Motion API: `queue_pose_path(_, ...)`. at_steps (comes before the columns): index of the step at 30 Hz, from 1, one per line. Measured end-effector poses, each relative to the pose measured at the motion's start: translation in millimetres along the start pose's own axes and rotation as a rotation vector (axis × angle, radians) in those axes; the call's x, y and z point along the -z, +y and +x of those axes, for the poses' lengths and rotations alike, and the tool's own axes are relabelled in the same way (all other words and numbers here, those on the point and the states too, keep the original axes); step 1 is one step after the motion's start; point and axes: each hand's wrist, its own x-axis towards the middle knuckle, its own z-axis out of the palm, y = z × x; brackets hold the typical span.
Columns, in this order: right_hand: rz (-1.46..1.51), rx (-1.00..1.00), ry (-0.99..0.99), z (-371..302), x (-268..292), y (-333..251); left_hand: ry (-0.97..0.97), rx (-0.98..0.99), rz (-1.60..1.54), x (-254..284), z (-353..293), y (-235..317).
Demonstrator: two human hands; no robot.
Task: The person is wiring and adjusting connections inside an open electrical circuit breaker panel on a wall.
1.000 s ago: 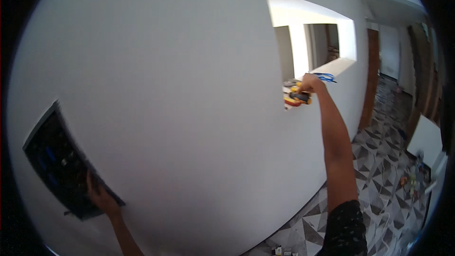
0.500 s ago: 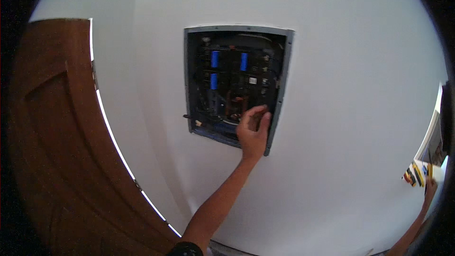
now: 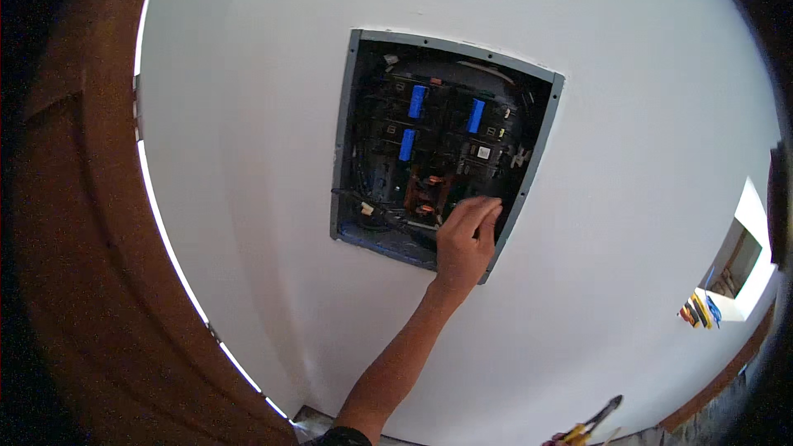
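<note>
My left hand [image 3: 467, 239] reaches into the lower right part of an open electrical panel [image 3: 344, 144] set in the wall. Its fingers are pinched together, and whatever lies between them is too small or hidden to make out. Inside the panel are three blue breaker switches [image 3: 476, 116] on black breakers, exposed copper-coloured bars [image 3: 429, 186] and dark wires [image 3: 384, 213]. At the bottom edge, my right hand [image 3: 559, 441], mostly cut off by the frame, holds pliers [image 3: 596, 419] with yellow handles and dark jaws, tips pointing up and right.
A brown wooden door [image 3: 91, 223] stands on the left, light showing along its edge. White wall [image 3: 628, 198] surrounds the panel. Several hand tools [image 3: 698, 312] with coloured handles lie on a ledge by a small opening [image 3: 735, 260] at the far right.
My right hand has left the tools on the ledge and come down to the bottom edge with the pliers. My left hand stays pinched at the panel's lower right; the view has tilted.
</note>
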Motion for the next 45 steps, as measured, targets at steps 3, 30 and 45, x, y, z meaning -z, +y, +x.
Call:
queue_pose_path(3, 0.133, -0.206, -0.213, -27.8, -109.5, -62.6, -0.022, 0.169, -0.092, 2.7, 0.4, -4.4)
queue_pose_path(30, 0.064, -0.057, -0.380, -22.1, -206.7, -57.7, -0.120, -0.006, -0.071, -4.1, 19.7, -20.9)
queue_pose_path(45, 0.163, 0.045, -0.691, 11.0, -286.3, -110.9, -0.089, 0.197, -0.209, 0.7, 11.3, -26.6)
